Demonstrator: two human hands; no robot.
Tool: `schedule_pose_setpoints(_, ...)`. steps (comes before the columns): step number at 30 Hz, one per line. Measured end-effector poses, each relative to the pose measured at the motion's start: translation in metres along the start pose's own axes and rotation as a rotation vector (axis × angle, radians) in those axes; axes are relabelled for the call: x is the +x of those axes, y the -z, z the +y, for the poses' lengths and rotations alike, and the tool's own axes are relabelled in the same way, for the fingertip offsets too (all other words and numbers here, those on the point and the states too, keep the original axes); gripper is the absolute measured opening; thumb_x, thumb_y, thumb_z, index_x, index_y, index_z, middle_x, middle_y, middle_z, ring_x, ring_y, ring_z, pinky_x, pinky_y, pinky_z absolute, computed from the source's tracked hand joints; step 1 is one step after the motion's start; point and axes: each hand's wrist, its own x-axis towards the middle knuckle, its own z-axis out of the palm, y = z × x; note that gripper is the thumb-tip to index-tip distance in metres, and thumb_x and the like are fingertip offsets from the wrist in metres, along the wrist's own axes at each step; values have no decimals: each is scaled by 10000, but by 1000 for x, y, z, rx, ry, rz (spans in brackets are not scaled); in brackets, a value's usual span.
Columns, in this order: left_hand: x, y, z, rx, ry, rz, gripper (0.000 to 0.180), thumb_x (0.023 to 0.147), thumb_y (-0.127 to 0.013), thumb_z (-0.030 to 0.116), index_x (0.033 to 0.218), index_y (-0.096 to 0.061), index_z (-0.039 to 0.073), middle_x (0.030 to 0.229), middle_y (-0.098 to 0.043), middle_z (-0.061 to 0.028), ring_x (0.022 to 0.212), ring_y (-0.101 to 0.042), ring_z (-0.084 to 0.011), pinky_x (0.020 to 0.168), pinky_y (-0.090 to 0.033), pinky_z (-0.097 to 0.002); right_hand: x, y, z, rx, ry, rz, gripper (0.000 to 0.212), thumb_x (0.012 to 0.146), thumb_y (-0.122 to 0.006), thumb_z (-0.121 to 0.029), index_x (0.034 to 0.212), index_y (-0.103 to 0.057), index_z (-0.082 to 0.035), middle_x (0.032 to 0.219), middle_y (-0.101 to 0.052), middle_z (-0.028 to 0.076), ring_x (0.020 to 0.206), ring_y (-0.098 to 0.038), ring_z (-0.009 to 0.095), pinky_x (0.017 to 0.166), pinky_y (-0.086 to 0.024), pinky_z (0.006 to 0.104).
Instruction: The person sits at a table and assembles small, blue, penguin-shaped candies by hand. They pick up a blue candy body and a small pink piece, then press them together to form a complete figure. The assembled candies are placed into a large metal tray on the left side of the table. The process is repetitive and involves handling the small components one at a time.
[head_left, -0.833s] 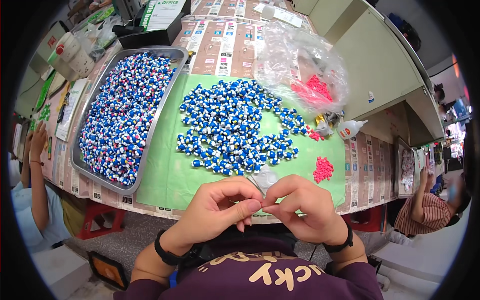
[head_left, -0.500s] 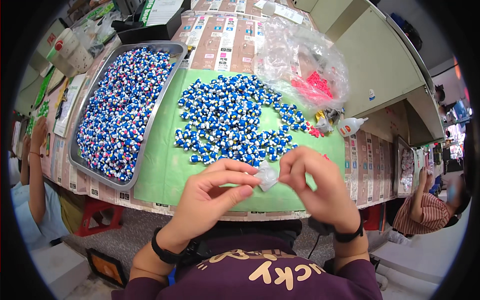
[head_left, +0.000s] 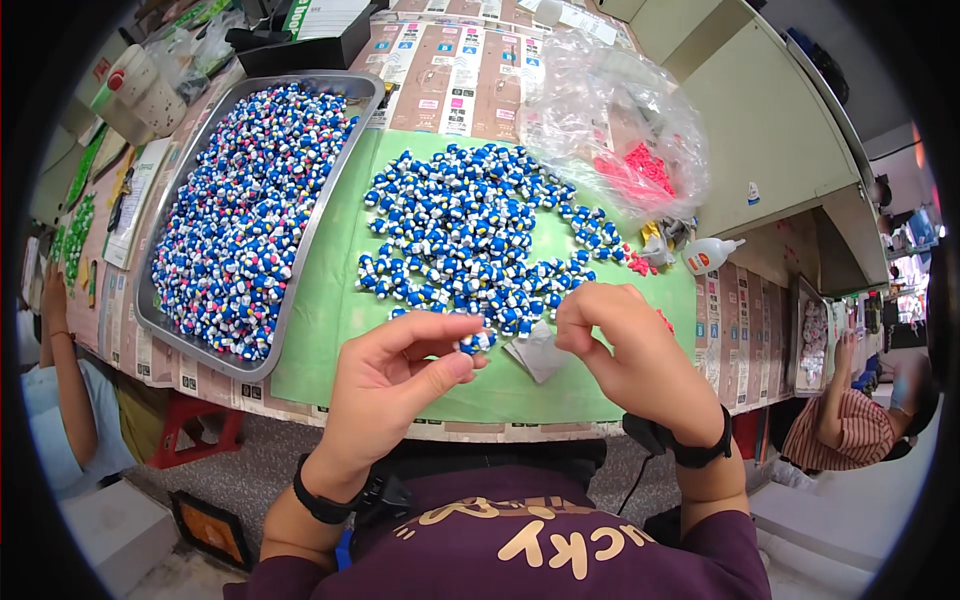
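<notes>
Between the thumb and fingertips of my left hand (head_left: 395, 372) is a small blue-and-white figurine (head_left: 478, 342). My right hand (head_left: 635, 355) is bent at the wrist, with thumb and fingers pinched together; whatever they hold is hidden or too small to name. Below and between the hands, a greyish-white square of paper or film (head_left: 540, 352) lies on the green mat (head_left: 330, 345). Just beyond my hands spreads a loose pile of similar blue-and-white figurines (head_left: 450, 225).
A metal tray (head_left: 292, 285) full of figurines stands at left. At far right are a clear plastic bag (head_left: 570, 110) with pink pieces (head_left: 648, 170), loose pink bits (head_left: 640, 262) and a white squeeze bottle (head_left: 708, 254). Co-workers sit on both sides.
A figurine now shows in my left fingertips, and that hand has drawn slightly left, away from the greyish-white square. My right hand has shifted slightly, still pinched.
</notes>
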Motion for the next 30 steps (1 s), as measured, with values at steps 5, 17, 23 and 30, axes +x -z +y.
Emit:
schedule_pose_setpoints(5,5,-17,2,-73,58,35,303,868,-660,-84,1166,-611,-66,1128,-662,-139,980,-672,-190,904,-542,-311,-3,-5,-24,485,-38,202,249,818,-616,106,776,-440,-65,849,-580,58,801,-591,192,771,-442,311)
schedule_pose_setpoints(17,1,-38,-5,268,-305,114,262,806,-719,-100,1054,-689,-21,1031,-672,-110,916,-680,-158,760,-575,-261,-6,-27,-35,348,94,291,304,874,-653,71,799,-404,-86,943,-572,87,813,-537,131,712,-445,261)
schedule_pose_setpoints(23,1,-37,-2,647,-535,88,280,730,-782,-95,990,-728,-5,907,-702,-124,789,-697,-172,678,-565,-266,-7,-34,-32,481,56,390,302,793,-695,55,793,-421,-70,821,-483,64,743,-488,238,727,-394,329)
schedule_pose_setpoints(30,-7,-38,2,473,-458,23,281,712,-805,-70,974,-731,0,910,-715,-134,795,-702,-198,677,-563,-272,-19,-25,-26,905,-56,138,338,836,-698,47,833,-399,-110,910,-511,52,839,-485,122,773,-412,272)
